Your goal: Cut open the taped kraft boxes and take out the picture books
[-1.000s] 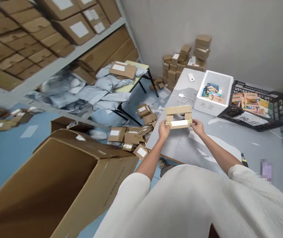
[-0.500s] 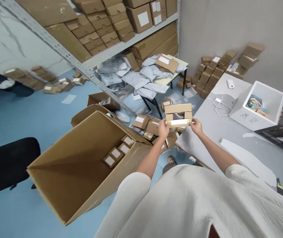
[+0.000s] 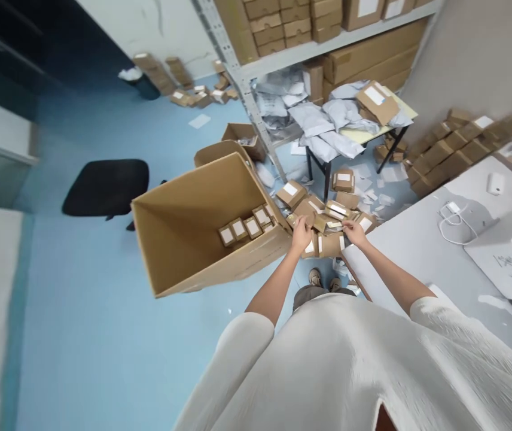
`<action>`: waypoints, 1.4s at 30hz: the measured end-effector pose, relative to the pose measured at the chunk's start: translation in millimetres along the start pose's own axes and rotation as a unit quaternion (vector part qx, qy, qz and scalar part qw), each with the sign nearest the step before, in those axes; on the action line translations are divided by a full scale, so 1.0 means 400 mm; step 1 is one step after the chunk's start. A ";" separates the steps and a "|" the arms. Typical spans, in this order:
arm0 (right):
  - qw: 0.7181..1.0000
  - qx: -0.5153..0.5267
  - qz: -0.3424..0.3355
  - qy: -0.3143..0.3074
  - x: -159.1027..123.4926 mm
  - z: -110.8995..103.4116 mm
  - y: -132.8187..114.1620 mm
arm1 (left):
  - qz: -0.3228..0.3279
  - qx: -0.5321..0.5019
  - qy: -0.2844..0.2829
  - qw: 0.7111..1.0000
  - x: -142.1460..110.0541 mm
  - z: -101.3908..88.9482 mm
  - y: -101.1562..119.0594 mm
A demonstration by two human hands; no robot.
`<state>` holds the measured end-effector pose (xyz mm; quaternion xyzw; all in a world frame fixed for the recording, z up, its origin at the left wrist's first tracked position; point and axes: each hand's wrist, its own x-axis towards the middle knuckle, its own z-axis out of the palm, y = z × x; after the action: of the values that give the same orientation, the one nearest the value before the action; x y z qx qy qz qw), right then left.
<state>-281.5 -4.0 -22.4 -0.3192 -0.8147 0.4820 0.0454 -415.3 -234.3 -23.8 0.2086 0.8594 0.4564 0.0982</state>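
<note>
My left hand (image 3: 301, 234) and my right hand (image 3: 355, 232) are out in front of me, fingers closed on the two sides of a small cardboard box (image 3: 326, 224). Its outline is hard to separate from the brown boxes behind it. To the left of my hands gapes a large open carton (image 3: 179, 254). Inside, along its right side, several small labelled boxes (image 3: 238, 228) stand in a row. Beneath and beyond my hands lies a heap of small cardboard boxes (image 3: 292, 193) on the floor.
A grey table (image 3: 421, 239) is on my right, with a white cable (image 3: 456, 221) and a white foam box (image 3: 502, 263). Ahead, grey mailing bags (image 3: 312, 120) cover a small table beside metal shelving (image 3: 292, 61). A black chair (image 3: 106, 187) stands left of the carton.
My view has swung left and down, so the carton and chair appear further right. The box between my hands has tipped and its open inside no longer faces me clearly.
</note>
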 end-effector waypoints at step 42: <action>0.948 -0.150 0.023 -0.280 0.271 1.132 -0.462 | -0.247 -0.019 0.005 0.969 0.039 -0.759 -0.897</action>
<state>-628.4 -346.7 -138.0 -0.1933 -0.8501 0.4251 -0.2435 -634.9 -631.1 -148.1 -0.0147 0.8757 0.4356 0.2076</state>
